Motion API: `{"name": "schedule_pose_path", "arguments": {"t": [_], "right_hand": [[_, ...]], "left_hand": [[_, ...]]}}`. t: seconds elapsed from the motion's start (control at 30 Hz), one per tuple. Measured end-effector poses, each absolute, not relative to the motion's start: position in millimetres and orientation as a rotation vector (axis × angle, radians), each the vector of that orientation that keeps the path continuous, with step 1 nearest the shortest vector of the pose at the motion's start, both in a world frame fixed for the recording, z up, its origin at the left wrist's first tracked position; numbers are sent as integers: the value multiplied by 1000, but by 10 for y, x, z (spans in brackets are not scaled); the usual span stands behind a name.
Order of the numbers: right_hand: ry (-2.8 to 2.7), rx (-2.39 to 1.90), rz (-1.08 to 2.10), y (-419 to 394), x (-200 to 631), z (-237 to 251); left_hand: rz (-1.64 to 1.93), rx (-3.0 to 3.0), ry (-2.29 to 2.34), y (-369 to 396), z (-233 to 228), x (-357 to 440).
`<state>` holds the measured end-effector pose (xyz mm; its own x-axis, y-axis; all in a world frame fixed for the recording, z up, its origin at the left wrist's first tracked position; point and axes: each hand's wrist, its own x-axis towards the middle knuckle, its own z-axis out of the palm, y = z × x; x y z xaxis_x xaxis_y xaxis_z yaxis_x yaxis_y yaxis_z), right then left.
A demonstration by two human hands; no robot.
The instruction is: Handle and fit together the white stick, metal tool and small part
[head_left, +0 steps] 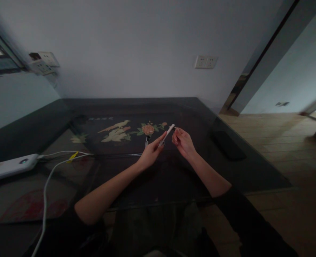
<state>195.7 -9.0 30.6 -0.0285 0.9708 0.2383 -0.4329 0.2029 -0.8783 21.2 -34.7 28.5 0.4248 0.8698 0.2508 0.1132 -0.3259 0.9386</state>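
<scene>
In the head view my left hand (152,151) is closed around a slim white, stick-like object (169,130), held tilted above the dark tabletop. Its exact kind does not show. My right hand (183,141) is closed in a pinch just right of the object's upper end. A small dark bit (174,128) shows at those fingertips, too small to name. Just beyond the left hand, a small black and silver item (147,141) lies on or above the table; I cannot tell which.
The glossy dark table (158,189) has a painted bird-and-flower design. A black flat oblong (229,144) lies at the right. On the left is a white power bank-like box (11,167) with a white cable (45,189) and a yellow tag (72,157). Wall sockets (206,62) are behind.
</scene>
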Motion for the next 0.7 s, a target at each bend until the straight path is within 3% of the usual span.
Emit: {"name": "schedule_pose_path", "arguments": {"t": [0.7], "right_hand": [[-1034, -657, 1285, -92, 1944, 296]], "left_hand": [[1088, 1696, 858, -345, 270, 228]]}}
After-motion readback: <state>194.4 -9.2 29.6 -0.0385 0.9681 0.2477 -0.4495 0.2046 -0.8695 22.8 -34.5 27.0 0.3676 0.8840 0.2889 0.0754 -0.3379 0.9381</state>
